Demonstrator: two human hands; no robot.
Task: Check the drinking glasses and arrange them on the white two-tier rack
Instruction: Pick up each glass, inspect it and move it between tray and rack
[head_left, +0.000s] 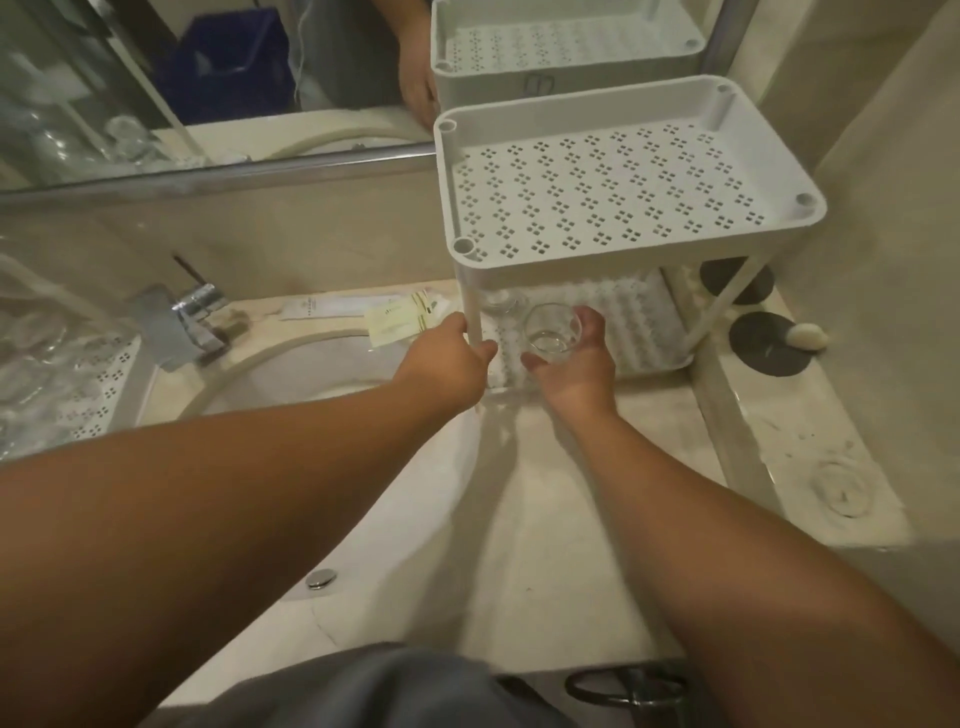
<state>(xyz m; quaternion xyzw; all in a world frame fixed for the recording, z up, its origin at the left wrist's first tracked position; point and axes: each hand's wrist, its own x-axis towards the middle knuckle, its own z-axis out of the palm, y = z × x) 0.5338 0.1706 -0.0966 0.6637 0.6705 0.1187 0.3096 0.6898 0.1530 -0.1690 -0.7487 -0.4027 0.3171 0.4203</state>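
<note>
A pale marble bathroom counter (545, 493) runs under a wall mirror (156, 88), with a round sink (322, 374) set into it on the left and a chrome tap (182, 322) at the far left edge of the basin. On the far right of the counter stands the white two-tier rack (623, 171), its perforated upper shelf bare and its lower shelf reached from the near side.

The left hand (452, 358) has its fingers curled round the rack's near-left post (474, 322), seemingly to steady the light frame while a glass goes in. The right hand (576, 358) holds one clear drinking glass (552, 328), thumb on one side and fingers wrapped on the other, its mouth tipped toward the camera, just at the near edge of the lower shelf; that tilt suits looking inside it before setting it down. Deeper on the lower shelf, behind the post, sits what looks like a second glass (501, 301), though it is faint.

Counted: one rack with two tiers, one glass in hand, one probable glass already on the lower tier, and several more glasses on a second perforated tray (104, 384) at the far left, too blurred to number. Two dark round coasters (769, 343) lie right of the rack, a small pale oval object (808, 335) resting on the nearer one, and a few sachets (395, 319) lie by the far rim of the sink
</note>
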